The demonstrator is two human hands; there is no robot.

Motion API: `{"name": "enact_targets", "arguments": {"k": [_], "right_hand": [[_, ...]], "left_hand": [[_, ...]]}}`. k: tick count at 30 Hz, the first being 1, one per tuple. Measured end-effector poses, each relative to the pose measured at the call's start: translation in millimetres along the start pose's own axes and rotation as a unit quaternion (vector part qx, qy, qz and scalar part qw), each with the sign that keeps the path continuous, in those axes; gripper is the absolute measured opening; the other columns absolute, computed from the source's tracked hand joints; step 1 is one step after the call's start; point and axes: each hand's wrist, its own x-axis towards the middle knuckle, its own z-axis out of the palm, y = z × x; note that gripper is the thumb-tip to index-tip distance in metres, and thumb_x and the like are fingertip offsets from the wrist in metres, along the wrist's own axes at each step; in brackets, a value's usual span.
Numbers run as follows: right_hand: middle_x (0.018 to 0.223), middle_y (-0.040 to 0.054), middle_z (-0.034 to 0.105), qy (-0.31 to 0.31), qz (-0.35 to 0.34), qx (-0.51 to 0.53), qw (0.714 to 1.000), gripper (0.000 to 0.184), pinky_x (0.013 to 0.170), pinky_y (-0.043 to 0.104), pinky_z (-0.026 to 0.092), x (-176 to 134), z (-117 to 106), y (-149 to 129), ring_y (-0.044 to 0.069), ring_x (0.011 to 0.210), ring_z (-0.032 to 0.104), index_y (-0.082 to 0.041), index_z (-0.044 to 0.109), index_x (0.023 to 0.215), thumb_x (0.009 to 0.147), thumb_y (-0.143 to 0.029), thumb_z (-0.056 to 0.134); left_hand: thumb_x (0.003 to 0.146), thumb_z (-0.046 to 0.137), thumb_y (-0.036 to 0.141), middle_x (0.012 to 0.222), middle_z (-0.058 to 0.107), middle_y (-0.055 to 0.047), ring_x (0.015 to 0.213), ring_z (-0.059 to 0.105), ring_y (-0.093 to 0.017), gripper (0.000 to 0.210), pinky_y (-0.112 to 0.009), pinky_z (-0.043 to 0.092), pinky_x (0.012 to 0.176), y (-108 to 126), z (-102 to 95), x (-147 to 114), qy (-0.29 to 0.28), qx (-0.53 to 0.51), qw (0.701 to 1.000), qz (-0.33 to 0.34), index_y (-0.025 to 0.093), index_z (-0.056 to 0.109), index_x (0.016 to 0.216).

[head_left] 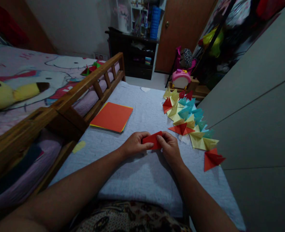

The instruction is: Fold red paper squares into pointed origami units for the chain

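Note:
A small folded piece of red paper (pixel 153 140) is held a little above the table, between both hands. My left hand (pixel 137 142) pinches its left end, thumb lying along the front. On the other side, my right hand (pixel 170 147) grips the right end with the thumb pressed on its face. The fingers behind the paper are partly hidden. Left of the hands lies a stack of square paper sheets (pixel 113 116), orange-red on top with yellow edges showing below. Several folded paper cranes (pixel 201 141) in yellow, teal and red stand in rows to the right.
A pale cloth covers the table (pixel 137 180). Along its left runs a wooden bed rail (pixel 84 91), with a yellow plush toy (pixel 2 96) on the bed beyond. A grey cabinet (pixel 258 129) borders the right. Behind the table stand a dark shelf unit (pixel 130 54) and a pink toy case (pixel 181 79).

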Motion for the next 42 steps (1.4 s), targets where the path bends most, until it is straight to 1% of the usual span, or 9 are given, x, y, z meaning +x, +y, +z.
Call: {"name": "enact_targets", "arguments": {"k": [3, 7, 13, 25, 27, 30, 33, 37, 42], "right_hand": [[0.071, -0.0017, 0.063, 0.001, 0.001, 0.014, 1.0, 0.023, 0.062, 0.026, 0.047, 0.4, -0.2, 0.3, 0.014, 0.064, 0.055, -0.021, 0.064, 0.079, 0.081, -0.043, 0.067], [0.074, -0.0008, 0.066, -0.041, 0.005, -0.006, 0.999, 0.022, 0.063, 0.027, 0.048, 1.3, 0.9, 2.8, 0.015, 0.067, 0.057, -0.02, 0.066, 0.084, 0.075, -0.04, 0.072], [0.072, -0.0006, 0.065, -0.058, 0.011, -0.033, 0.998, 0.018, 0.063, 0.027, 0.045, 0.3, -0.8, 4.4, 0.014, 0.064, 0.055, -0.019, 0.069, 0.08, 0.079, -0.036, 0.069], [0.061, -0.0039, 0.052, 0.062, -0.058, 0.009, 0.996, 0.023, 0.057, 0.025, 0.039, 1.0, -4.5, -5.7, 0.012, 0.059, 0.045, -0.021, 0.06, 0.066, 0.08, -0.037, 0.068], [0.063, -0.0037, 0.052, 0.092, -0.049, 0.035, 0.994, 0.024, 0.056, 0.025, 0.038, 0.5, -4.8, -6.9, 0.012, 0.058, 0.045, -0.021, 0.06, 0.069, 0.083, -0.04, 0.065], [0.073, -0.0025, 0.056, 0.092, -0.035, 0.05, 0.994, 0.02, 0.058, 0.025, 0.039, -1.0, -3.7, -4.1, 0.011, 0.061, 0.047, -0.021, 0.064, 0.087, 0.086, -0.041, 0.063], [0.084, -0.0018, 0.057, 0.086, -0.073, 0.019, 0.993, 0.023, 0.066, 0.026, 0.044, -2.6, -0.4, 2.8, 0.013, 0.072, 0.054, -0.023, 0.061, 0.103, 0.084, -0.035, 0.067], [0.087, -0.0015, 0.056, 0.088, -0.133, -0.053, 0.986, 0.022, 0.07, 0.027, 0.046, -3.3, 2.6, 11.0, 0.014, 0.077, 0.055, -0.024, 0.059, 0.106, 0.086, -0.026, 0.066], [0.091, 0.0004, 0.057, 0.073, -0.204, -0.143, 0.966, 0.012, 0.07, 0.028, 0.045, -4.0, 1.1, 8.4, 0.015, 0.08, 0.054, -0.024, 0.063, 0.098, 0.089, -0.017, 0.06]], "left_hand": [[0.077, 0.071, 0.04, 0.064, 0.053, 0.002, 0.054, 0.047, -0.009, 0.028, -0.02, 0.033, 0.048, -0.4, -0.7, 0.7, -0.001, 0.026, 1.0, -0.016, 0.014, 0.062, 0.075], [0.076, 0.072, 0.042, 0.064, 0.051, 0.003, 0.054, 0.043, -0.008, 0.029, -0.02, 0.031, 0.049, 0.5, -0.2, 2.1, 0.023, 0.021, 1.0, -0.003, 0.014, 0.063, 0.075], [0.075, 0.074, 0.039, 0.063, 0.049, 0.004, 0.054, 0.043, -0.008, 0.028, -0.02, 0.032, 0.049, 0.9, 0.0, 1.6, 0.003, 0.027, 1.0, 0.005, 0.014, 0.061, 0.076], [0.076, 0.07, 0.035, 0.06, 0.052, 0.004, 0.053, 0.046, -0.009, 0.024, -0.02, 0.032, 0.05, -2.4, -1.6, 1.1, -0.051, 0.068, 0.996, -0.002, 0.015, 0.059, 0.074], [0.075, 0.072, 0.036, 0.063, 0.053, 0.004, 0.055, 0.046, -0.009, 0.025, -0.02, 0.032, 0.051, -2.1, -1.0, 1.9, -0.037, 0.043, 0.998, 0.002, 0.014, 0.062, 0.077], [0.076, 0.074, 0.039, 0.071, 0.058, 0.002, 0.061, 0.049, -0.01, 0.029, -0.021, 0.036, 0.056, -0.5, -0.6, 3.6, 0.022, -0.028, 0.999, 0.014, 0.013, 0.065, 0.086], [0.077, 0.075, 0.038, 0.077, 0.061, 0.0, 0.064, 0.052, -0.011, 0.031, -0.022, 0.041, 0.058, 1.1, -1.2, 4.9, 0.081, -0.06, 0.995, 0.03, 0.013, 0.065, 0.09], [0.081, 0.072, 0.035, 0.089, 0.066, -0.003, 0.077, 0.064, -0.016, 0.033, -0.024, 0.05, 0.061, 1.4, 0.1, 4.5, 0.077, -0.085, 0.992, 0.052, 0.017, 0.058, 0.103], [0.087, 0.068, 0.028, 0.112, 0.064, -0.004, 0.08, 0.071, -0.016, 0.052, -0.024, 0.053, 0.063, -0.4, 4.9, 1.5, 0.088, -0.067, 0.99, 0.089, 0.028, 0.036, 0.128]]}}
